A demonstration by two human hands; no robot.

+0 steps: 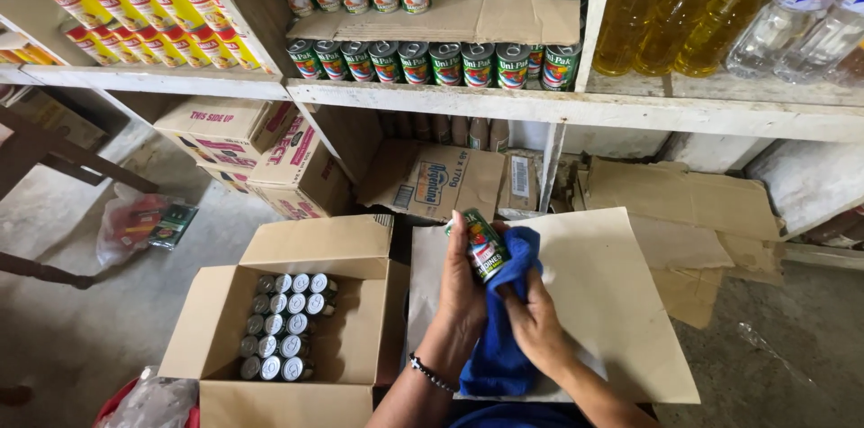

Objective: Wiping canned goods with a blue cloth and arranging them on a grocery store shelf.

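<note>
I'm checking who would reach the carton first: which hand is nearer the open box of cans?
Left. The left hand, holding a can, is just right of the box. The right hand, on the blue cloth, lies farther right, beyond the left.

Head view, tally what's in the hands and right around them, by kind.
Green can, in the left hand: 1
Blue cloth, in the right hand: 1
Flat cardboard sheet: 1
Open carton of cans: 1
Total: 4
</note>
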